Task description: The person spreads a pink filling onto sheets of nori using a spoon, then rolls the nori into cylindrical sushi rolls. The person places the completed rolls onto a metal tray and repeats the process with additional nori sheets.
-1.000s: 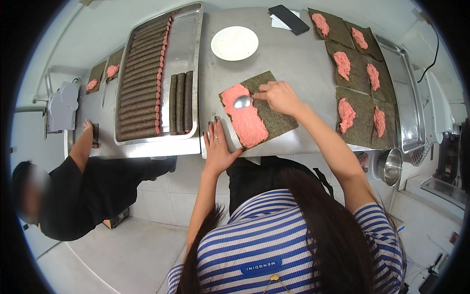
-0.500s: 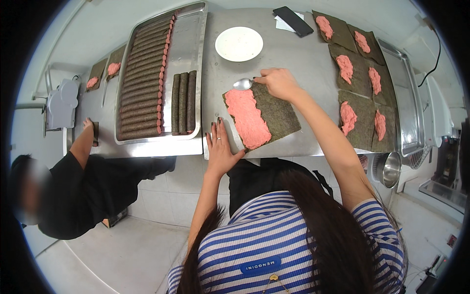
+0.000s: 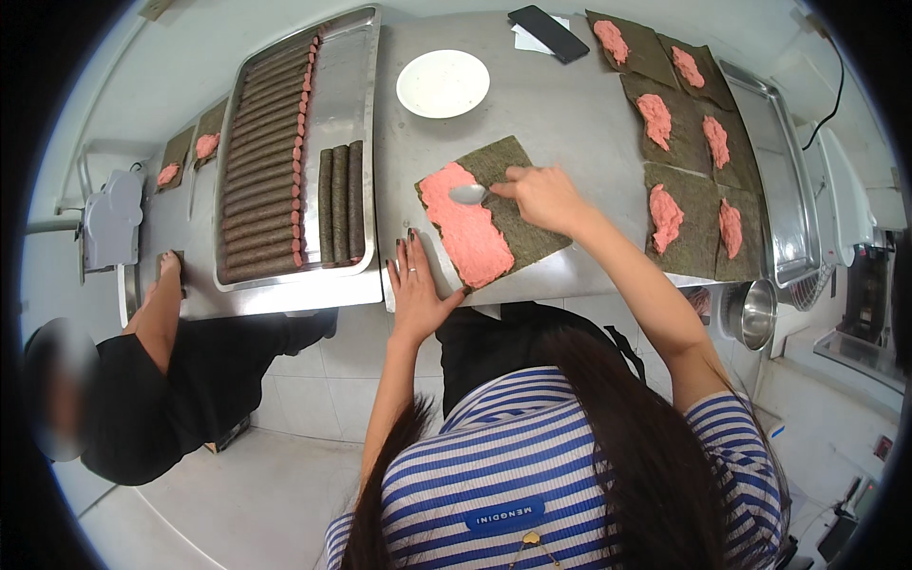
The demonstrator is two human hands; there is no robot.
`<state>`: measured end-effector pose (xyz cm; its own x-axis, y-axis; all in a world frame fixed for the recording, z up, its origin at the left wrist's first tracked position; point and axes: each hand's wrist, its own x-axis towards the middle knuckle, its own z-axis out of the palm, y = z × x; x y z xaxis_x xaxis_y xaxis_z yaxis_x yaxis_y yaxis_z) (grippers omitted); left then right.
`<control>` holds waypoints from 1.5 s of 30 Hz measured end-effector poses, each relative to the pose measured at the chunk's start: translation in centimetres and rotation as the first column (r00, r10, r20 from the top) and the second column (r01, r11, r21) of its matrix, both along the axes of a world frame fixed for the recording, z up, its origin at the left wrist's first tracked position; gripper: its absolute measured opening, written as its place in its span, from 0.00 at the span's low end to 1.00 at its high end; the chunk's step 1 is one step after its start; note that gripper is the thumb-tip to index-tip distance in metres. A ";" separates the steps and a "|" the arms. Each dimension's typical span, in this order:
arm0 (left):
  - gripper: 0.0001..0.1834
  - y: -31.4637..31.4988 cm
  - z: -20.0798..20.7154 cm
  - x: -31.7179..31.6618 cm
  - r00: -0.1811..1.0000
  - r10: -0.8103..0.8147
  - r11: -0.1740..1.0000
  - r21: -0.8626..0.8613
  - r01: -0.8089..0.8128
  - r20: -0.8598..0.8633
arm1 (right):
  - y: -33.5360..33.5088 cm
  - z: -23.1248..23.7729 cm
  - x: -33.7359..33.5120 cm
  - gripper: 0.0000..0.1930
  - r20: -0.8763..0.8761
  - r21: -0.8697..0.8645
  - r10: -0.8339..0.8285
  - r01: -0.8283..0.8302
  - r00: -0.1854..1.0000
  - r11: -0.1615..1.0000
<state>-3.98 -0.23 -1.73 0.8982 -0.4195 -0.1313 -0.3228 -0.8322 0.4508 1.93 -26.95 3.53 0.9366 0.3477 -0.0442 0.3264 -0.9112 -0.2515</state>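
Observation:
In front of me a seaweed sheet (image 3: 543,224) lies tilted on the steel table. A flat layer of pink paste (image 3: 470,237) covers its left part. My right hand (image 3: 549,199) is closed on a spoon (image 3: 468,194), whose bowl rests on the upper part of the paste. The spoon's handle is mostly hidden under the fingers. My left hand (image 3: 418,290) lies with fingers spread on the table at the sheet's lower left, its thumb at the near corner.
On the left, a metal tray (image 3: 370,114) holds several seaweed rolls (image 3: 261,180). A white bowl (image 3: 443,84) and a black phone (image 3: 549,34) stand farther back. Seaweed sheets with paste lumps (image 3: 666,217) cover the right side. At far left works another person (image 3: 190,380).
The spoon in my right hand has moved from the paste's top edge down onto the paste, uncovering the sheet's far corner. My left hand stays by the near corner.

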 end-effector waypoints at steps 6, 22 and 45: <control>0.63 0.5 -0.6 -0.2 1.000 0.006 1.000 -0.021 -0.005 0.021 | -1.0 0.2 -5.8 0.18 -0.066 0.031 0.148 -0.146 0.987 0.989; 0.62 0.2 -0.1 -0.1 1.000 -0.001 1.000 0.011 0.001 -0.009 | 0.6 -2.1 0.9 0.20 -0.160 0.225 -0.363 0.392 0.918 0.892; 0.62 0.2 0.4 0.1 0.999 -0.028 0.999 0.014 0.028 -0.029 | -1.0 1.3 -14.3 0.22 -0.263 0.125 -0.294 0.335 0.919 0.934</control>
